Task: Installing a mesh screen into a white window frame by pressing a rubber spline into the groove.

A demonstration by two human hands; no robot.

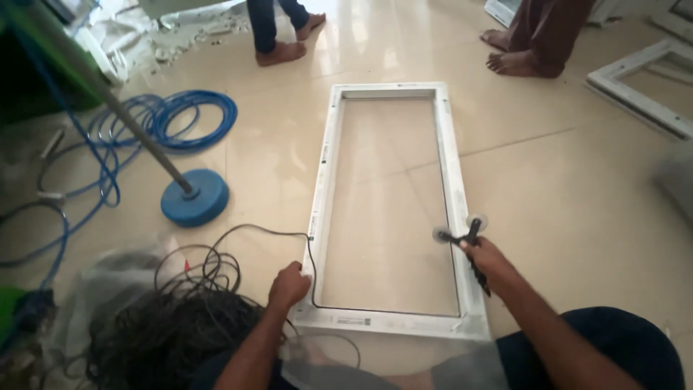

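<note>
A white rectangular window frame (pixel 328 155) lies flat on the tiled floor in front of me. My left hand (pixel 289 284) is closed on a black rubber gasket cord (pixel 312 263) at the frame's near left corner, pressing it along the inner edge. My right hand (pixel 485 258) grips a black-handled roller tool (pixel 462 232) with two clear wheels, resting on the frame's right rail near the bottom.
A tangled heap of black cord (pixel 177 325) lies at my left. A blue round stand base (pixel 195 197) with a metal pole and coiled blue hose (pixel 180 119) stand further left. Two people's bare feet (pixel 281 52) (pixel 516 61) are beyond the frame. Another white frame (pixel 639 90) lies at right.
</note>
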